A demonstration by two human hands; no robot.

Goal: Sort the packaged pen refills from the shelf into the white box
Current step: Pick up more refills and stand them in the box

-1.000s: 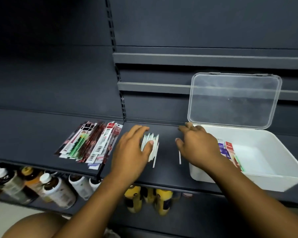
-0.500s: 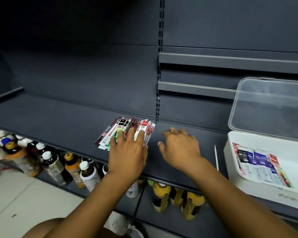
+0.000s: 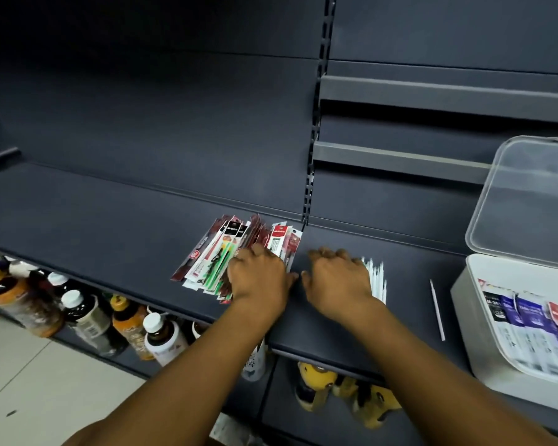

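head view looks down on a dark grey shelf [image 3: 110,226] with both hands out over it. the left hand [image 3: 260,278] lies palm down on the near right part of a fanned pile of packaged pen refills [image 3: 226,252], red, white, black and green packs spread flat on the shelf just left of the upright slotted post [image 3: 310,175]. its fingers bend down over the packs, and from here i cannot tell whether they pinch any or only rest on them. the right hand [image 3: 339,278] is just beside it, palm down, fingers relaxed and slightly bent with the tips on the shelf, holding nothing; its outer edge covers the left side of a bundle of thin white sticks [image 3: 377,278]. one loose white stick [image 3: 437,310] lies alone between that bundle and the white box [image 3: 464,304]. the box stands at the right end of the shelf, its clear lid [image 3: 529,201] tipped up behind it, and blue, white and red packs [image 3: 529,329] lie flat inside. bottles [image 3: 87,317] stand on the lower shelf at left, yellow items [image 3: 351,391] under the hands.
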